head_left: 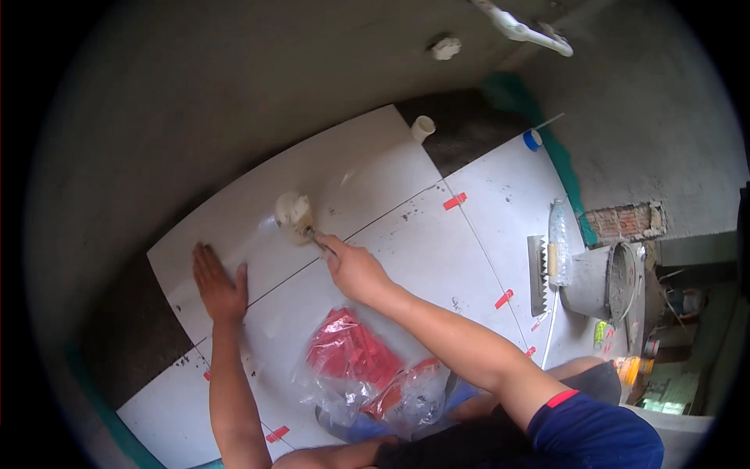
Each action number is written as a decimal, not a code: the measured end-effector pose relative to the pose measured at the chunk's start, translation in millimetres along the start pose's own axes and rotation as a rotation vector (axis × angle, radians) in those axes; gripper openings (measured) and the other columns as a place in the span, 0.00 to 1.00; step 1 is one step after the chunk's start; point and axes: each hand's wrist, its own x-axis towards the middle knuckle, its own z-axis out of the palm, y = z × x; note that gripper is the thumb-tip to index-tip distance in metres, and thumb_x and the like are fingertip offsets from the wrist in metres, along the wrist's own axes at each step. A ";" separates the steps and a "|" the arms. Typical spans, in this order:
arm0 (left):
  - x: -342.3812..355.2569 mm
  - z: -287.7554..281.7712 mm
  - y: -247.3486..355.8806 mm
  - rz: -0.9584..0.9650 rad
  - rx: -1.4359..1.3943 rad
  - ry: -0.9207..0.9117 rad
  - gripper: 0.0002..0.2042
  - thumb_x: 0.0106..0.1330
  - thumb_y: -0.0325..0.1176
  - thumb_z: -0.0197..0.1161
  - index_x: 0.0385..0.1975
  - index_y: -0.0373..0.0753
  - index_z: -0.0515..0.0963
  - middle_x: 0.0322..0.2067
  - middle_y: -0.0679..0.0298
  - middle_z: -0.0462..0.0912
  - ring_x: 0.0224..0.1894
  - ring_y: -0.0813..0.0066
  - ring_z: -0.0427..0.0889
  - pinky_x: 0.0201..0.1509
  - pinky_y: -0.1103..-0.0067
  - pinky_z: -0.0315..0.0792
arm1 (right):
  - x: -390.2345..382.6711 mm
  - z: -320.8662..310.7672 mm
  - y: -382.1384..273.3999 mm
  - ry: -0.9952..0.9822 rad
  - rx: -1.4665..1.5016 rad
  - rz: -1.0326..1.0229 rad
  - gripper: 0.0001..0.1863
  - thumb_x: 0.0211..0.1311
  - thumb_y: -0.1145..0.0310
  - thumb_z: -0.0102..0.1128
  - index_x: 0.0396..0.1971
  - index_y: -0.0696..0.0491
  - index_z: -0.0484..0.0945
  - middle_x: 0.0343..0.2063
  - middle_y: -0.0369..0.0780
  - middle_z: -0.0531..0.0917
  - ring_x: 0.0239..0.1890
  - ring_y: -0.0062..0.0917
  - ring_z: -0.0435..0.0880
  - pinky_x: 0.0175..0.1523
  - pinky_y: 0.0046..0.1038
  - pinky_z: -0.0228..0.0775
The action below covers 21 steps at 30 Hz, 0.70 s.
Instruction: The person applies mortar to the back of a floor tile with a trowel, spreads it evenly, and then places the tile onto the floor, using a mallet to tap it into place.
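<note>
Mallet (294, 216), white rubber head, rests on upper white floor tile (344, 168) just above the grout joint; handle runs down-right into right hand (351, 266), fingers wrapped tight round it. Left hand (219, 288) flat, palm down, fingers spread narrow, on same tile near its lower-left edge, well apart from mallet. Clear bags of red tile clips (355, 356) lie on next tile toward person. Red clips (455, 201) sit in joints. Notched trowel (538, 273), plastic bottle (559, 238) & bucket (605, 277) at right.
</note>
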 end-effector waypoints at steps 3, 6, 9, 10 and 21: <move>3.2 4.8 -14.0 0.042 -0.010 -0.006 0.38 0.69 0.50 0.53 0.69 0.29 0.51 0.72 0.47 0.49 0.74 0.51 0.47 0.76 0.62 0.41 | 5.7 -8.9 16.6 0.001 0.063 -0.052 0.22 0.69 0.66 0.48 0.62 0.46 0.69 0.43 0.55 0.81 0.46 0.50 0.81 0.52 0.40 0.73; 16.0 9.7 -31.3 0.055 -0.007 0.038 0.39 0.68 0.54 0.51 0.68 0.27 0.54 0.70 0.44 0.52 0.73 0.49 0.49 0.75 0.60 0.43 | 12.7 -30.1 13.3 0.057 0.087 -0.099 0.21 0.69 0.66 0.47 0.62 0.46 0.70 0.45 0.53 0.82 0.47 0.49 0.80 0.54 0.39 0.72; 58.6 26.4 -12.3 0.128 0.037 -0.015 0.38 0.69 0.54 0.51 0.67 0.27 0.55 0.69 0.42 0.54 0.72 0.48 0.51 0.75 0.60 0.45 | 20.7 -62.7 14.1 0.136 0.114 -0.025 0.21 0.69 0.66 0.47 0.61 0.47 0.70 0.45 0.51 0.82 0.48 0.48 0.80 0.55 0.39 0.71; 73.7 29.4 0.4 0.147 0.017 -0.027 0.38 0.68 0.54 0.52 0.67 0.27 0.56 0.69 0.42 0.55 0.72 0.48 0.52 0.75 0.60 0.45 | 24.5 -67.9 15.7 0.177 0.125 0.032 0.21 0.69 0.66 0.47 0.61 0.47 0.70 0.45 0.50 0.82 0.48 0.48 0.80 0.55 0.39 0.71; 100.3 44.2 56.3 0.066 0.035 0.014 0.40 0.68 0.54 0.51 0.68 0.24 0.52 0.70 0.41 0.51 0.73 0.46 0.47 0.75 0.61 0.43 | 40.5 -81.4 60.2 0.154 0.132 0.143 0.19 0.69 0.65 0.47 0.58 0.48 0.71 0.39 0.52 0.83 0.44 0.43 0.83 0.51 0.39 0.73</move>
